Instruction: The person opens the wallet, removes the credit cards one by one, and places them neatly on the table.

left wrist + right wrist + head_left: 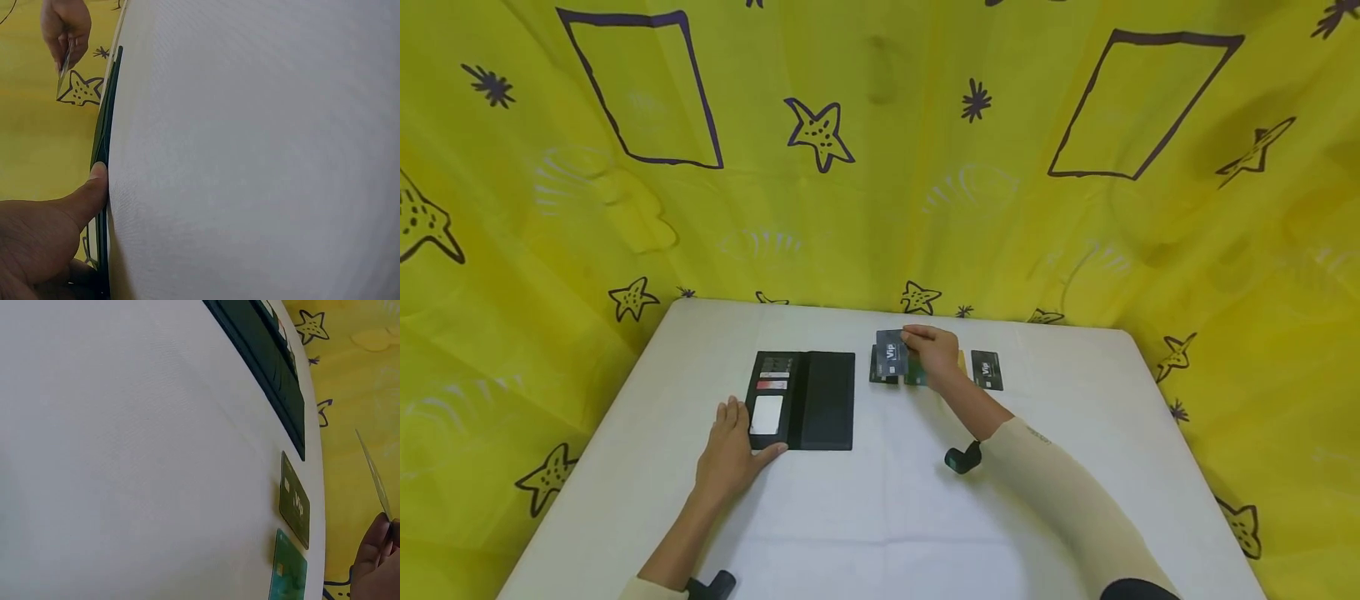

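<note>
The right hand (934,352) is pinching a grey rectangular Vip card (892,353); toward eight o'clock, the left hand (727,450), fingers outstretched, is touching an unfolded black rectangular wallet (829,400).

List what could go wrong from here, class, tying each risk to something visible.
The raised grey VIP card might slip, as the right hand pinches it only near one edge. If lowered, that hand may nudge the green card or the dark card beside it. The open wallet could shift if the left hand, touching its edge, pushes.
</note>
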Demonstrator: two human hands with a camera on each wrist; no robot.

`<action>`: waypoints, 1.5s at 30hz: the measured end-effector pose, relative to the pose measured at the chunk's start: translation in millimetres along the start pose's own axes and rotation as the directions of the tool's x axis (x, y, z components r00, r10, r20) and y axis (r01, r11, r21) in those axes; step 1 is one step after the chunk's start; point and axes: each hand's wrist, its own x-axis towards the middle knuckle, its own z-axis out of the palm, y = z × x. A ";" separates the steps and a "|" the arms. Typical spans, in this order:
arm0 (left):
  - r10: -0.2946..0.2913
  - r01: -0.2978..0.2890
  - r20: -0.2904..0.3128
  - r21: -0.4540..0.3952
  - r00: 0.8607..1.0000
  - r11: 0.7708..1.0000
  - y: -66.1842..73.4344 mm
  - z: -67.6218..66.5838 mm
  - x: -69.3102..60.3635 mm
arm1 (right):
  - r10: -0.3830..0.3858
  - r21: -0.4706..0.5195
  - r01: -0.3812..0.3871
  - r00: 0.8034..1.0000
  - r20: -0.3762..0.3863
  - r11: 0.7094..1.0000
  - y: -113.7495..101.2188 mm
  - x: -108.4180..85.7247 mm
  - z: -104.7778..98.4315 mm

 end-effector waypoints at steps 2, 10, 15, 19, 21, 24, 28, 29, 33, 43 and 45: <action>-0.001 0.001 0.001 0.000 1.000 1.000 -0.1 0.2 0.0 | 0.010 0.006 -0.010 1.000 0.003 1.000 -0.4 -2.9 -7.4; 0.002 -0.002 -0.002 0.004 1.000 1.000 -0.4 2.3 -1.6 | -0.015 -0.023 0.014 1.000 -0.027 1.000 -1.5 -14.1 -36.5; 0.013 -0.013 -0.012 0.005 1.000 1.000 -0.3 2.6 -1.0 | -0.022 -0.074 0.017 0.997 -0.072 0.997 -2.7 -15.7 -54.8; 0.018 -0.018 -0.012 0.003 1.000 1.000 -0.2 2.7 -0.1 | -0.009 -0.083 0.001 0.994 -0.107 0.997 -3.9 -14.2 -70.8; 0.016 -0.016 -0.011 0.001 1.000 1.000 -0.1 2.4 0.2 | -0.007 -0.076 -0.002 0.993 -0.117 0.997 -4.1 -13.3 -79.4; 0.017 -0.017 -0.010 0.003 1.000 1.000 0.0 2.4 0.3 | -0.008 -0.067 -0.001 0.992 -0.128 0.998 -4.2 -12.6 -92.7; 0.010 -0.010 -0.007 0.008 1.000 1.000 -0.1 2.8 0.6 | 0.003 -0.041 -0.009 0.990 -0.140 0.999 -2.6 -10.0 -109.7; 0.006 -0.006 -0.007 0.008 1.000 1.000 0.0 3.0 0.8 | 0.007 -0.027 -0.011 0.990 -0.144 1.000 -2.6 -9.6 -113.5; 0.000 0.000 -0.008 0.012 1.000 1.000 -0.7 4.7 1.4 | 0.024 0.032 -0.019 0.984 -0.179 0.999 -3.8 -9.5 -128.2; 0.000 0.000 -0.005 0.004 1.000 1.000 -1.6 4.0 0.5 | 0.055 0.117 -0.027 0.969 -0.241 0.993 -5.9 -14.1 -160.6; -0.001 0.001 -0.007 0.003 1.000 1.000 -1.0 3.8 0.5 | 0.062 0.118 -0.033 0.965 -0.253 0.992 -5.3 -14.6 -167.0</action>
